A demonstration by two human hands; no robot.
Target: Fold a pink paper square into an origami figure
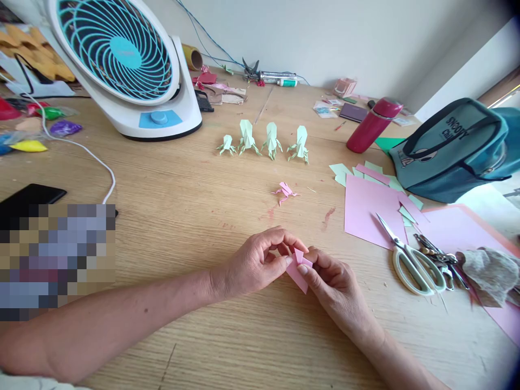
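A small folded piece of pink paper [299, 278] is pinched between my two hands over the front middle of the table. My left hand [260, 260] grips its left edge between thumb and fingers. On the other side, my right hand [335, 281] presses its thumb on the paper's front, the fingers curled behind it. Two short flaps stick out near the top of the piece. Beyond my hands lies a small pink origami figure [286, 190] with thin legs. Farther back stand several pale green origami figures [271, 140] in a row.
White-handled scissors [418, 268] lie right of my hands, beside pink sheets [368, 208], green scraps and a grey stone-like lump [491, 273]. A red flask [374, 127] and a teal bag [450, 151] stand back right. A fan [122, 59] and its white cable occupy the left.
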